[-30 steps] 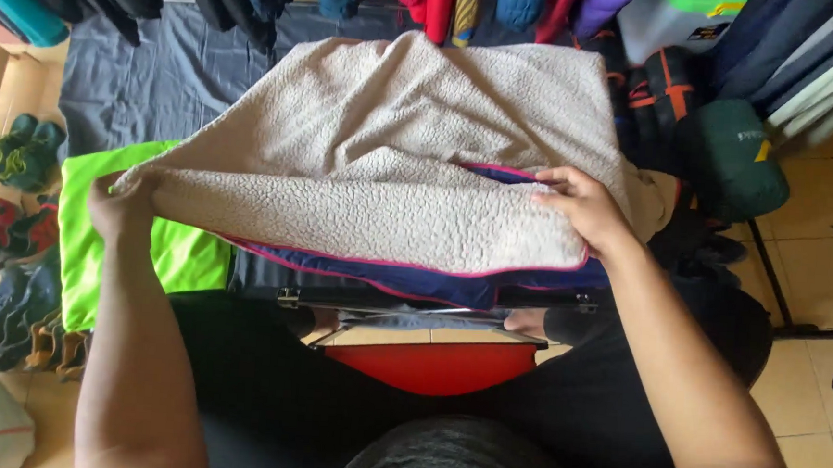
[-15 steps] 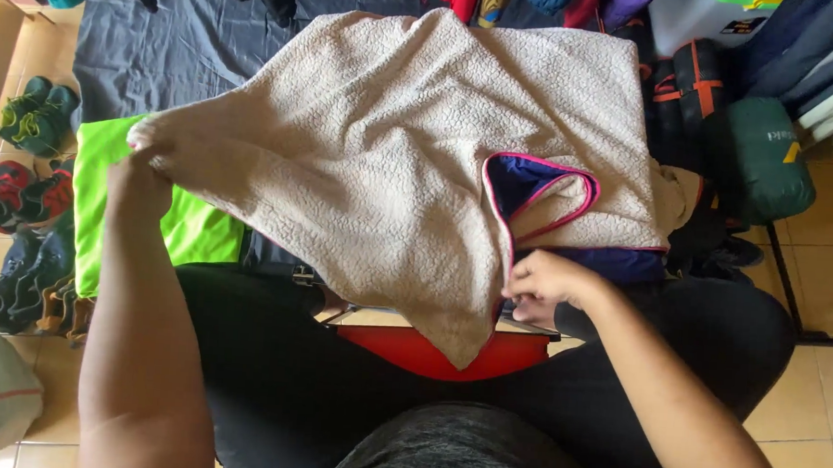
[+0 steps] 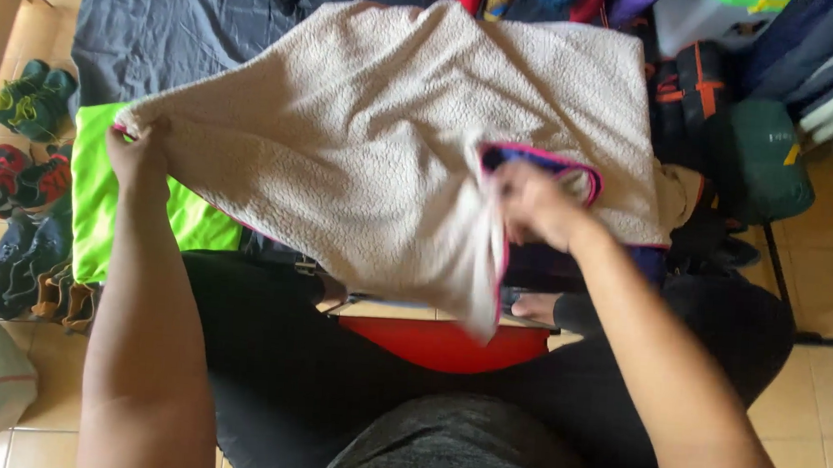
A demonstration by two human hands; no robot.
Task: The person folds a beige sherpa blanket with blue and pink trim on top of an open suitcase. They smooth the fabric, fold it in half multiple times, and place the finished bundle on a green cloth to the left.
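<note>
The left hand (image 3: 137, 149) is pinching one corner of the fleece (image 3: 364, 154), and the right hand (image 3: 534, 205) is closing tight on its pink-edged hem. The fleece is hanging spread above the red stool (image 3: 443, 344); it looks soft, light and floppy, so edges and corners are probably the best places to hold.

No signs or screens. Only a small yellow tag (image 3: 791, 151) — top right, on the dark green bag (image 3: 763, 164) beside the hanging clothes. No pkgs visible; tag's print too small to tell.
</note>
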